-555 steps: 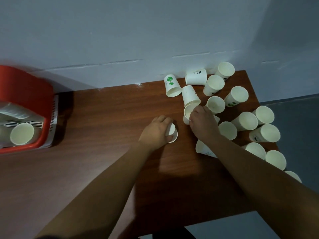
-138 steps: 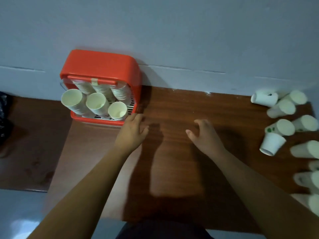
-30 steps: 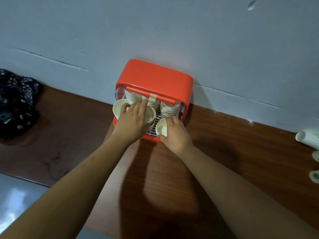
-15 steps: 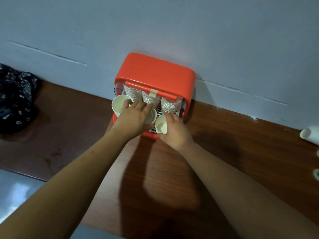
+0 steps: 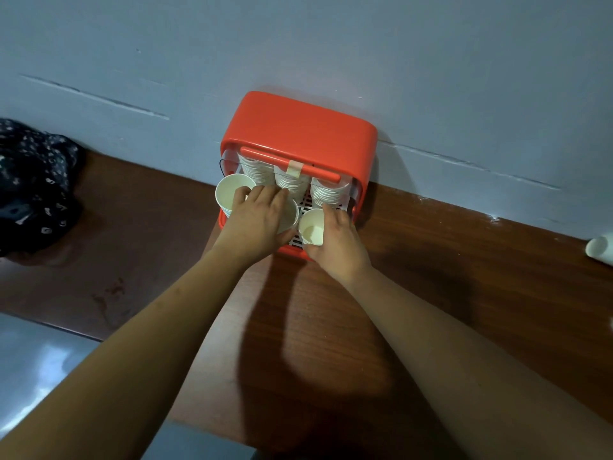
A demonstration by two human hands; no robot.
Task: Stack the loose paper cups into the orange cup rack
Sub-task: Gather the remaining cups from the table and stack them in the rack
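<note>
The orange cup rack [image 5: 298, 127] stands against the wall on the brown wooden table [image 5: 464, 277]. Three stacks of white paper cups lie in it, mouths toward me. My left hand [image 5: 257, 220] rests over the middle stack's front cup [image 5: 292, 212], fingers spread on its rim, beside the left stack's open cup [image 5: 229, 194]. My right hand [image 5: 338, 242] wraps around the front cup of the right stack [image 5: 311, 230]. One loose paper cup [image 5: 600, 249] lies at the table's right edge.
A dark patterned cloth [image 5: 33, 180] lies on the table at the far left. The grey wall runs right behind the rack. The table's front edge drops to a grey floor [image 5: 39, 366] at lower left.
Both hands have stayed on the front cups of the middle and right stacks, shifting only slightly. Earlier they were empty beside the rack, and before that among the loose cups at the right.
</note>
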